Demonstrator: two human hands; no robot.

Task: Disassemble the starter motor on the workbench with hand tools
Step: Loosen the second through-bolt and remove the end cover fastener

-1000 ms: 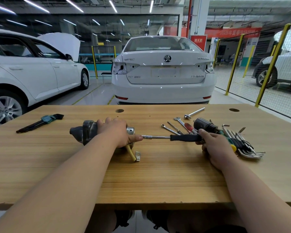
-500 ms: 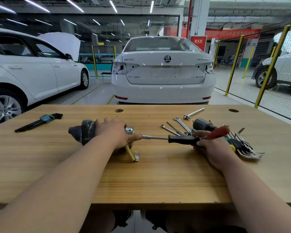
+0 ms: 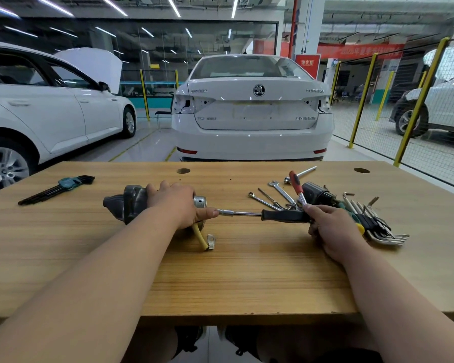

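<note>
The grey starter motor (image 3: 131, 203) lies on its side on the wooden workbench (image 3: 247, 279). My left hand (image 3: 178, 205) grips its body from above, thumb pointing right. A yellow cable (image 3: 198, 238) with a metal lug hangs out below that hand. A black-handled nut driver (image 3: 283, 215) lies level, its socket tip touching my left thumb. The handle's end is at my right hand (image 3: 330, 229). The fingers of that hand pinch the shaft of a red-handled screwdriver (image 3: 296, 181), which stands tilted up and away from me.
A black cylindrical part (image 3: 315, 193) and several spanners (image 3: 281, 191) lie behind my right hand. A fan of hex keys (image 3: 378, 226) lies to its right, and a T-handle socket tool (image 3: 302, 172) farther back. A second hex key set (image 3: 60, 187) lies far left. White cars stand beyond the bench.
My right hand has picked the red-handled screwdriver out of the tool pile and swung it from lying flat to standing up. My left hand and the starter motor have stayed put.
</note>
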